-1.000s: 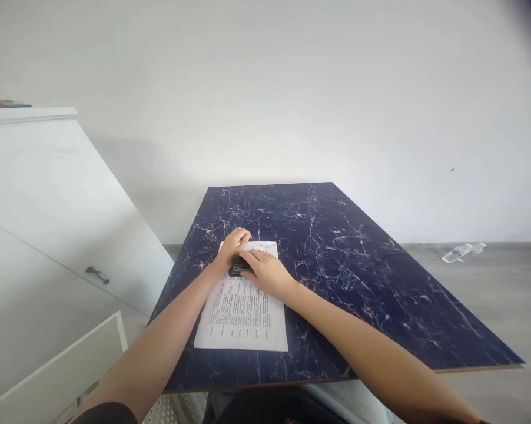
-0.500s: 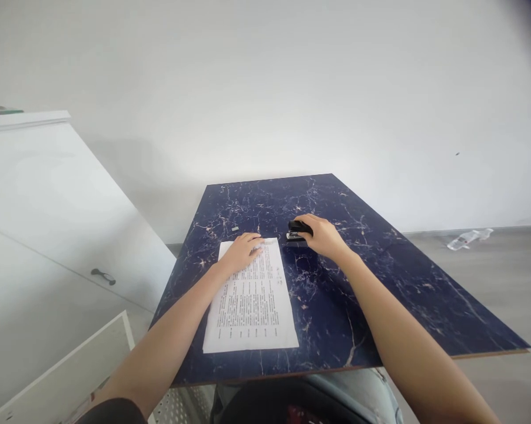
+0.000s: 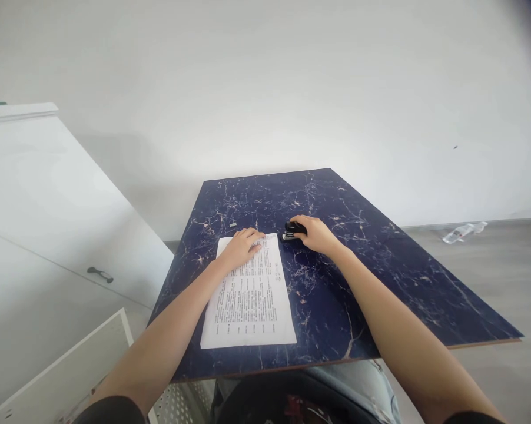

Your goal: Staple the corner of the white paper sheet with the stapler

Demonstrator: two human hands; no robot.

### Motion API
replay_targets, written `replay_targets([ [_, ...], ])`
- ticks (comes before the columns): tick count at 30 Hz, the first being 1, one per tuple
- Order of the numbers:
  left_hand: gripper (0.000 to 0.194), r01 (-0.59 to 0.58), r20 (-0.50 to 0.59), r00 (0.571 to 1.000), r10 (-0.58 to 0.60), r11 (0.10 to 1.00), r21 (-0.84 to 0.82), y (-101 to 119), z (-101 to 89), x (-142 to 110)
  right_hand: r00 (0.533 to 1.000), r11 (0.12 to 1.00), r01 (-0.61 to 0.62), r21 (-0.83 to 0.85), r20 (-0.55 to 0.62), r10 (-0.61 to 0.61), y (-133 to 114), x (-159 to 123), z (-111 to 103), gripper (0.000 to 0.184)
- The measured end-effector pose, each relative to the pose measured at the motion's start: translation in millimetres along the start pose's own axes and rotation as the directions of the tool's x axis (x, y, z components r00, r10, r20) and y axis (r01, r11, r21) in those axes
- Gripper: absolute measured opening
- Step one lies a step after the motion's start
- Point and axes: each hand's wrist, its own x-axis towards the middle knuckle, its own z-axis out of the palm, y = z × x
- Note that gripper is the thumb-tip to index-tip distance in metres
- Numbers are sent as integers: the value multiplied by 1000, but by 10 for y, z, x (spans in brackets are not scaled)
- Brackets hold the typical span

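Printed sheets of paper [image 3: 251, 300] lie on a dark blue marble-patterned table [image 3: 380, 277]. My left hand [image 3: 241, 245] rests flat on the top of the paper, fingers stretched out. A black stapler [image 3: 291, 231] sits on the table just right of the paper's top corner. My right hand [image 3: 316, 234] is curled over the stapler's right end and grips it.
A small loose staple strip [image 3: 233, 224] lies on the table beyond the paper. A white cabinet [image 3: 49, 212] with a dark handle stands to the left. A plastic bottle [image 3: 463, 231] lies on the grey floor at the right. A white wall is behind.
My right hand carried the stapler off the paper's top and set it on the table to the right. My left hand flattened onto the paper.
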Motion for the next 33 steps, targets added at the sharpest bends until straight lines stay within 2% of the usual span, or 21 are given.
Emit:
replay_targets([
  [9,29,-42,-67,997,47,996,74,-8,25,6,997,993,79,91,-9,-78,-43,19,89,38],
  [14,33,-28,-171,984,45,994,105,-39,47,11,995,988,97,117,5,-99,-111,10,86,38],
  [18,30,-72,-250,964,86,995,66,-47,43,23,994,985,111,132,11,-113,-142,6,104,38],
  [23,22,-90,-330,941,70,995,-48,-11,-16,37,994,984,108,143,16,-111,-189,2,88,37],
  [28,22,-95,-322,945,53,988,-118,6,-35,37,996,988,80,135,34,-85,-221,-2,50,38],
  [33,23,-109,-245,966,84,990,-91,11,8,34,995,987,84,135,45,-91,-220,0,50,37],
])
